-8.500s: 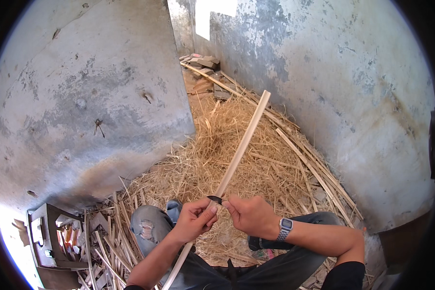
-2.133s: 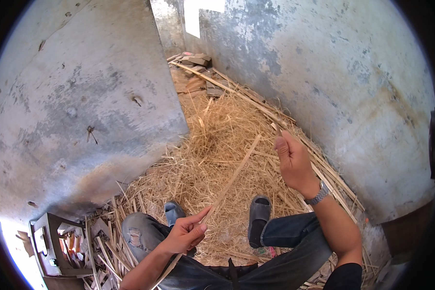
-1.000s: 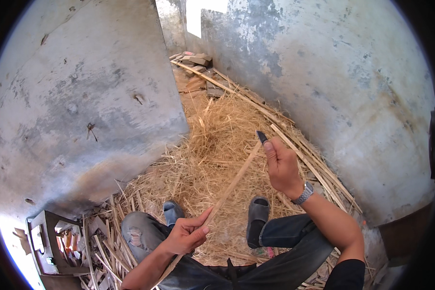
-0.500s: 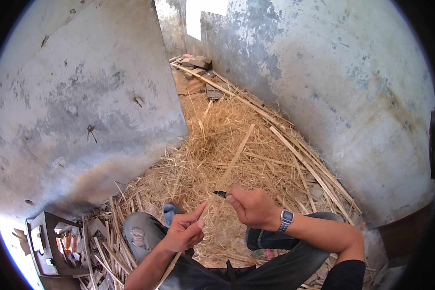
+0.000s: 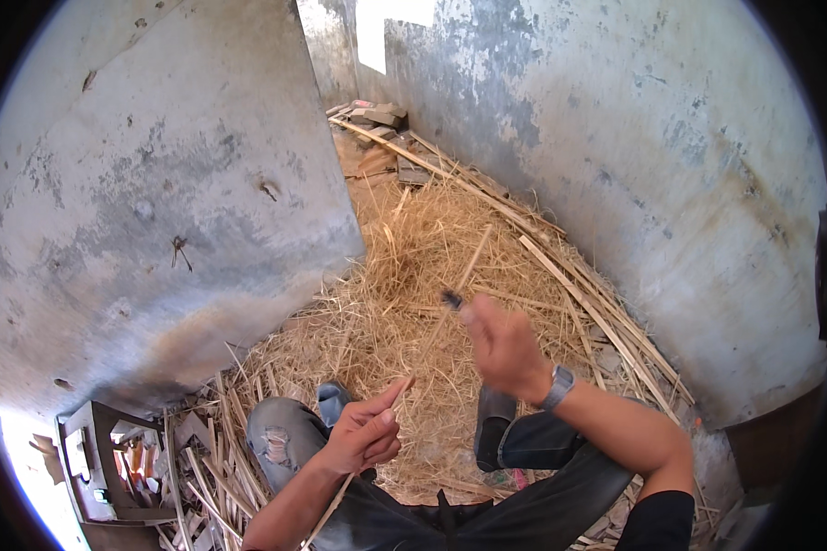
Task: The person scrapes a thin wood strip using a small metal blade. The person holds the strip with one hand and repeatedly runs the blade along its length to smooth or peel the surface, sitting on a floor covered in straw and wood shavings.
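Observation:
My left hand (image 5: 366, 434) is closed round a long thin strip of pale wood or bamboo (image 5: 474, 259). The strip slants from beside my left thigh up and away over the straw-like shavings (image 5: 404, 257); its middle stretch is faint, seen nearly edge-on. My right hand (image 5: 505, 347), with a watch (image 5: 558, 387) on its wrist, is closed on a small dark-bladed knife (image 5: 451, 299). The blade is blurred by motion, and its handle is hidden in my fist. Whether the blade touches the strip I cannot tell.
Long strips (image 5: 606, 321) lie along the right wall (image 5: 671, 202). More strips (image 5: 234, 450) are heaped by my left knee, beside a dark open frame (image 5: 92, 459). A grey slab (image 5: 184, 184) stands at the left, and bricks (image 5: 377, 115) are stacked in the far corner.
My right hand and the knife have moved up and away along the strip, further from my left hand. The left hand keeps its hold, and the strip shows a narrower side.

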Action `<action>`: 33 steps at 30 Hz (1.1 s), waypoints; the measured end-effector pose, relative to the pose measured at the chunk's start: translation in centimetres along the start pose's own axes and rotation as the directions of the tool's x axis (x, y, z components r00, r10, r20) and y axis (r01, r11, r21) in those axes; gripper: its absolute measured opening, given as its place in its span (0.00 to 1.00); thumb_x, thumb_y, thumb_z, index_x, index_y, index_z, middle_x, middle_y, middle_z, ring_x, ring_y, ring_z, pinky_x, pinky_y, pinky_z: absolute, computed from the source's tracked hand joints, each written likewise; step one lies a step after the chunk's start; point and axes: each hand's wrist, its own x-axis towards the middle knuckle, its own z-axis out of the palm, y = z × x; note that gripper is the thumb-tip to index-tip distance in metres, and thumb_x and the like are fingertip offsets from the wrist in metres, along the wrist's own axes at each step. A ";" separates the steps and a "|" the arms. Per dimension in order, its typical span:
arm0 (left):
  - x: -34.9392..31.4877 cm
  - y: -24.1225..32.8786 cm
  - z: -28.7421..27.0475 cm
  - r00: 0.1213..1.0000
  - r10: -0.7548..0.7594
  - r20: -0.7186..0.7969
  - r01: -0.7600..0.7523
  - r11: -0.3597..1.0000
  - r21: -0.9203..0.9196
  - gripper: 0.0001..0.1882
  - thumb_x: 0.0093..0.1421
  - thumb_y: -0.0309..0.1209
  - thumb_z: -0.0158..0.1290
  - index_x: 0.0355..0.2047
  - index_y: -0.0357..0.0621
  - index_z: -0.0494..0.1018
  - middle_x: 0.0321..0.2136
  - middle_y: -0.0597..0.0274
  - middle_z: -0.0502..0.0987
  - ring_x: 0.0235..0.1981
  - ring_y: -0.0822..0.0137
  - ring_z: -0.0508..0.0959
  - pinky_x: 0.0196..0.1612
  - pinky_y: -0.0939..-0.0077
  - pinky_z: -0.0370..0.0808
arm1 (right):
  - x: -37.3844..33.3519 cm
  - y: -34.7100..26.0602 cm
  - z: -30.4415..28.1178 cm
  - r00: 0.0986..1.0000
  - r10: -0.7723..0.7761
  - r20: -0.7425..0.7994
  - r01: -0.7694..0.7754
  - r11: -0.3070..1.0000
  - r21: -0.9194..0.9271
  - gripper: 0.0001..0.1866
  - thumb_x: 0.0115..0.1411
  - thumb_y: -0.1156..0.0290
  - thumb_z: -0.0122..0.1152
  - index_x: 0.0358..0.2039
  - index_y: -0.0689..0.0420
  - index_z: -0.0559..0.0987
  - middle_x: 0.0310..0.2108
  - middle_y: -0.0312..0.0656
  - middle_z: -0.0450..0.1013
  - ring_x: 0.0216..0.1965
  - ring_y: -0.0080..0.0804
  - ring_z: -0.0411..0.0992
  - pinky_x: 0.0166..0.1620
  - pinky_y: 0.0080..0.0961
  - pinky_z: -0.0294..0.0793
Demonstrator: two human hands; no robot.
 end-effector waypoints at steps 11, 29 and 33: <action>0.2 0.3 0.1 0.997 -0.074 -0.035 0.073 0.996 -0.045 0.28 0.79 0.38 0.42 0.75 0.47 0.55 0.14 0.75 0.53 0.13 0.80 0.51 0.20 0.83 0.56 | -1.2 -1.4 1.1 0.985 0.168 0.030 -0.170 0.984 0.053 0.15 0.75 0.64 0.49 0.30 0.58 0.69 0.14 0.48 0.64 0.13 0.45 0.67 0.20 0.40 0.62; 0.9 -0.7 0.5 0.997 0.042 -0.072 -0.019 0.954 0.298 0.30 0.76 0.29 0.48 0.75 0.40 0.55 0.18 0.77 0.60 0.16 0.83 0.56 0.21 0.82 0.54 | -0.8 0.6 -0.7 0.969 0.246 0.012 -0.246 0.969 0.009 0.16 0.75 0.62 0.50 0.32 0.59 0.71 0.15 0.52 0.64 0.16 0.55 0.68 0.22 0.43 0.64; 0.5 -0.8 -0.3 0.993 0.065 -0.095 -0.033 0.951 0.308 0.30 0.76 0.29 0.49 0.74 0.39 0.55 0.19 0.76 0.61 0.16 0.83 0.57 0.20 0.82 0.54 | -3.3 -2.9 1.9 0.959 0.220 0.179 -0.238 0.968 0.083 0.13 0.74 0.62 0.51 0.34 0.57 0.70 0.16 0.52 0.68 0.18 0.55 0.71 0.22 0.47 0.67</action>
